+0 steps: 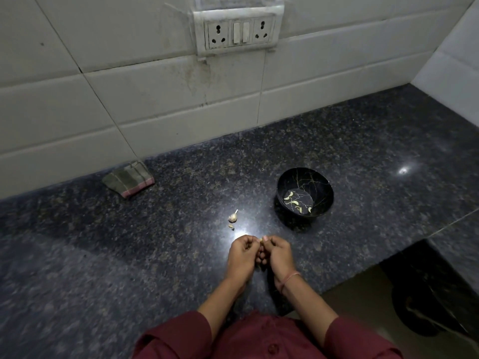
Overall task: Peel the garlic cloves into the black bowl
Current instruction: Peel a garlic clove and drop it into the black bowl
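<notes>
Two hands: left hand [242, 251] and right hand [276, 251] are pressed close together low over the counter [129, 242], knuckles up and fingers curled in.
Grip: both are pinching one garlic clove [265, 238] right where the fingertips meet. Only its pale tip peeks out on top.
Black bowl: the black bowl [305, 177] sits upright on the counter, beyond the hands and off to their right, well apart from them.
Inside it: a handful of peeled cloves [294, 202] lie loose on the bottom, towards the near side.
Garlic head: what's left of the garlic head [233, 216] lies on the counter just beyond the left hand, with a couple of small scraps [230, 226] right beside it.
Cloth: a folded cloth [128, 178] lies far left, up against the tiled wall [77, 112].
Wall: a socket plate [238, 31] is mounted high on the tiles.
Wrist: a thin thread [291, 277] circles the right wrist, and dark red sleeves [181, 332] show at the bottom.
</notes>
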